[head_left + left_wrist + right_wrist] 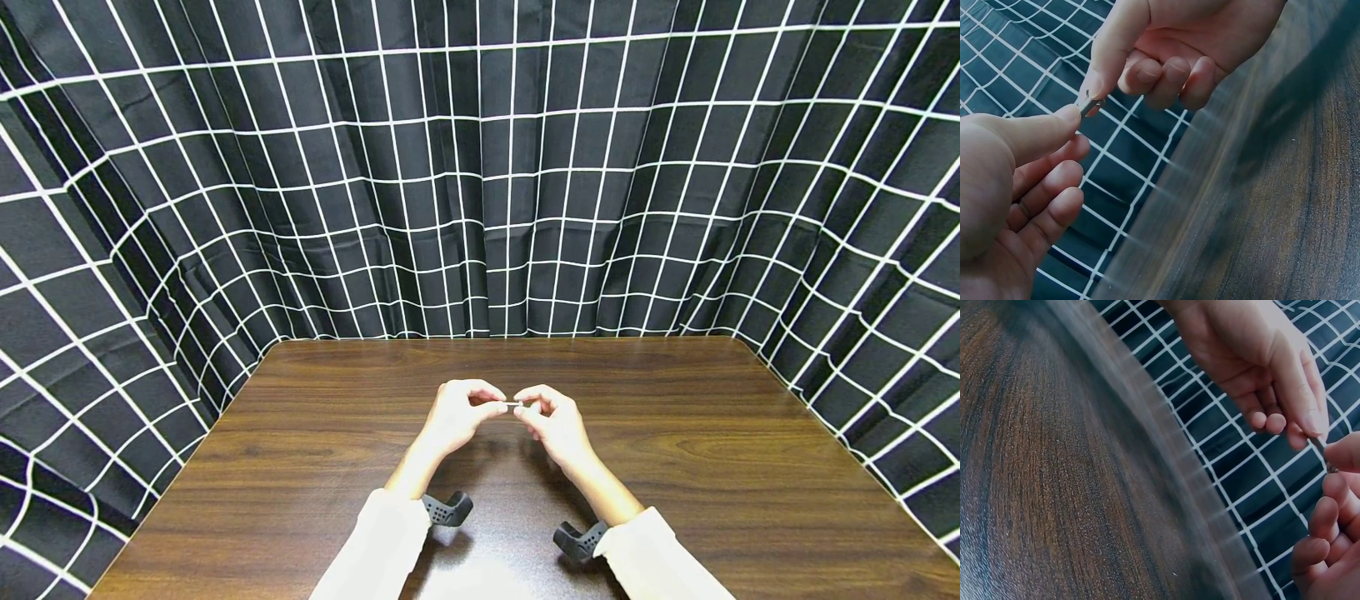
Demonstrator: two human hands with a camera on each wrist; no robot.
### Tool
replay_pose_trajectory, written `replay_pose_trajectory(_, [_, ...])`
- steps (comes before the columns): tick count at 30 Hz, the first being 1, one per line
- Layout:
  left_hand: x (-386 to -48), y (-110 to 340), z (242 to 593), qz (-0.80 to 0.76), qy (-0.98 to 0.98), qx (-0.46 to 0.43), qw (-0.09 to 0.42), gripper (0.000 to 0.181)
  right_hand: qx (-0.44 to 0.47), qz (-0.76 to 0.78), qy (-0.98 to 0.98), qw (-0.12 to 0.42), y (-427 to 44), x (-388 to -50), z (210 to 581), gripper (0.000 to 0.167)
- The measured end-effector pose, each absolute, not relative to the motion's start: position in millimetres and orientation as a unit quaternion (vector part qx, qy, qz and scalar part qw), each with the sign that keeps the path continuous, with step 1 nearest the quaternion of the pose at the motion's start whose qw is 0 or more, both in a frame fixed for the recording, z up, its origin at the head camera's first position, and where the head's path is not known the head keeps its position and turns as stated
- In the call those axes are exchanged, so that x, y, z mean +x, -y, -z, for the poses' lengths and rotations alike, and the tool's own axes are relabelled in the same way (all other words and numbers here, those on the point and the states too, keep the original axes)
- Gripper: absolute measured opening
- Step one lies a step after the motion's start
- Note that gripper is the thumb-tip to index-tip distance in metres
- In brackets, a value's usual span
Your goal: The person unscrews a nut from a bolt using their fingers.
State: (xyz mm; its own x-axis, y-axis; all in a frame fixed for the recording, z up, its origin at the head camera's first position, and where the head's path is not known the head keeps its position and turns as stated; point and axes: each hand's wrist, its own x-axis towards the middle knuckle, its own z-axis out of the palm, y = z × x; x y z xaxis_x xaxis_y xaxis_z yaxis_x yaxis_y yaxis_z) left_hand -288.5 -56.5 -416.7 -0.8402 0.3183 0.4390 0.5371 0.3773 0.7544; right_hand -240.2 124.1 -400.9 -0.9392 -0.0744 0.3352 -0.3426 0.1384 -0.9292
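Your left grip [459, 412] and right grip [557, 423] pinch slim rod [1087, 109] near opposite ends. Uneven fingertip pressure may drop it onto desk [337, 417].

A short, thin rod [512, 404] (greyish in the wrist views, paler in the head view) is held crosswise, one end pinched by the left hand [461, 410], the other by the right hand [556, 422], with only its middle left uncovered.
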Motion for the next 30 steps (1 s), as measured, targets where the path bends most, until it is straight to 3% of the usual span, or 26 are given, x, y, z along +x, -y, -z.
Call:
replay_pose_trajectory(7, [-289, 56, 419, 0.493, 0.821, -0.264, 0.116, 0.007, 0.147, -0.653, 0.740, 0.073, -127, -249, 414, 0.024])
replay_pose_trajectory(12, [-289, 55, 421, 0.493, 0.821, -0.269, 0.105, 0.009, 0.116, -0.653, 0.748, 0.027, -127, -261, 431, 0.017])
replay_pose_trajectory(16, [-288, 55, 419, 0.493, 0.822, -0.269, 0.099, 0.011, 0.091, -0.655, 0.750, 0.009, -127, -263, 431, 0.027])
replay_pose_trajectory(30, [-290, 56, 419, 0.494, 0.819, -0.269, 0.107, 0.010, 0.096, -0.647, 0.755, 0.053, -127, -263, 434, 0.030])
